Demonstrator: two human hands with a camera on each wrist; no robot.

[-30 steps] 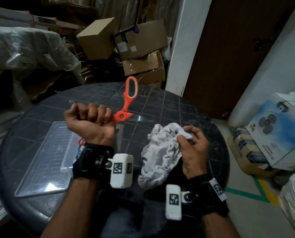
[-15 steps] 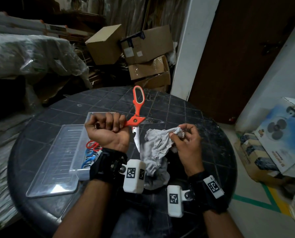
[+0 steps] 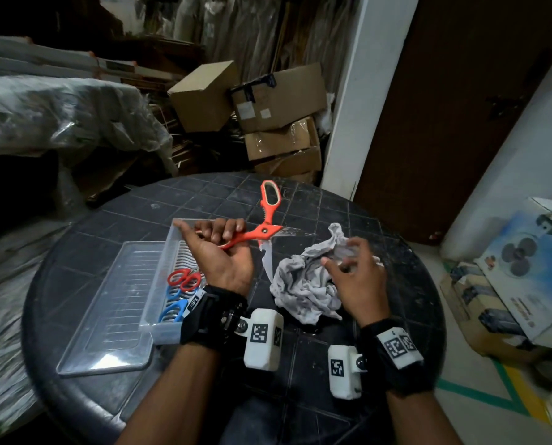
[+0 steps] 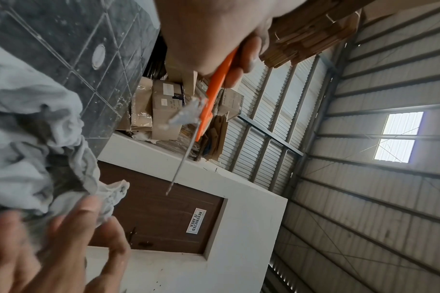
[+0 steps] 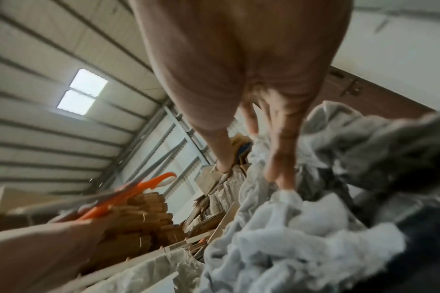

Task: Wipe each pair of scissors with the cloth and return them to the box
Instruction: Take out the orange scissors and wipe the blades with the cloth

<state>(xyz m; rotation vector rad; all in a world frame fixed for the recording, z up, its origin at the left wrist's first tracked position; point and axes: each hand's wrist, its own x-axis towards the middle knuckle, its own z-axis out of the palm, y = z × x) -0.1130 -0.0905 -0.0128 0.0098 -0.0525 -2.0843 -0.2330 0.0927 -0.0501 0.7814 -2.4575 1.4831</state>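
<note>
Orange scissors gripped in left hand | right hand fingers spread on cloth

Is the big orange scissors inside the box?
No, the left hand holds the orange scissors above the table, beside the box.

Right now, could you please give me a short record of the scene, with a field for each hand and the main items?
left hand: grips one handle of the orange scissors, which are spread open, one blade pointing down toward the person
right hand: fingers spread over the cloth, grip unclear from blur
cloth: crumpled on the table, right of the scissors
box: clear, holds red scissors and blue scissors
lid: flat on the table, left of the box
</note>
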